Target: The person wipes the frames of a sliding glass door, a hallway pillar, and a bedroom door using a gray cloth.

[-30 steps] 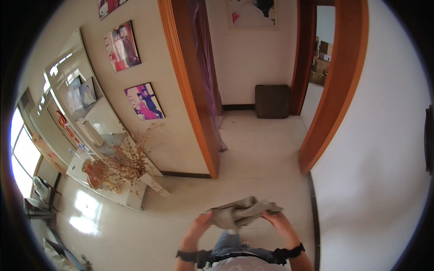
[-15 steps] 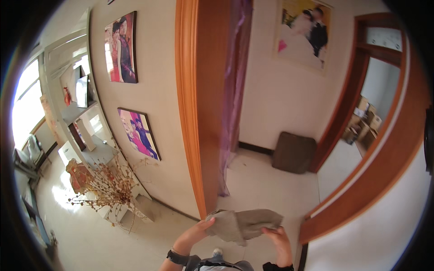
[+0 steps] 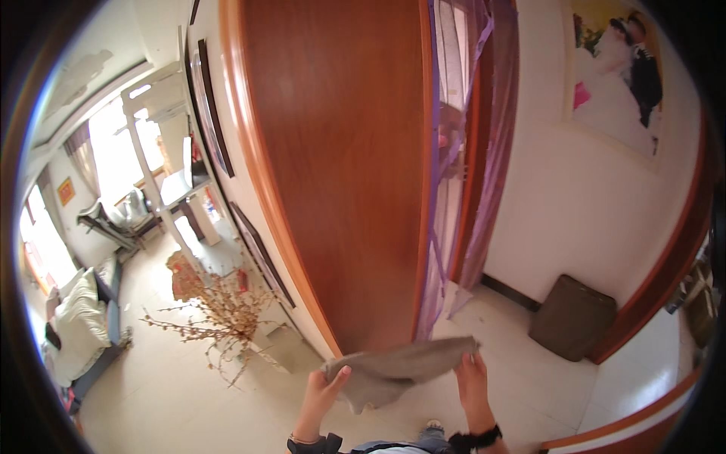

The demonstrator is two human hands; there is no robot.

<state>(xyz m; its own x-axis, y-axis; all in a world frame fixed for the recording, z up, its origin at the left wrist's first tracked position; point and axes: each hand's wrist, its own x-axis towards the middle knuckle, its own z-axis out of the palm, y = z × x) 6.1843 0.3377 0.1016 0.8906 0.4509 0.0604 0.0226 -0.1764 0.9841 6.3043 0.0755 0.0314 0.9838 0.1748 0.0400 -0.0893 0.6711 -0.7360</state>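
Note:
A grey-brown cloth (image 3: 408,372) is stretched between my two hands at the lower middle, in front of a brown wooden door frame panel (image 3: 340,189). My left hand (image 3: 327,386) pinches the cloth's left end, thumb on top. My right hand (image 3: 470,371) grips its upper right corner, fingers closed. The cloth's lower edge hangs loose and uneven on the left side. A dark band circles each wrist.
A purple curtain (image 3: 491,166) hangs in the doorway right of the panel. A dark square cushion-like object (image 3: 572,318) leans against the right wall. Dried branches (image 3: 231,321) stand in a vase at the left. Farther left is a sofa (image 3: 83,325). A large framed picture (image 3: 616,83) hangs upper right.
My view has turned and moved closer to the door frame, whose broad panel now shows. My hands have spread apart, and the folded cloth is now drawn out wider between them.

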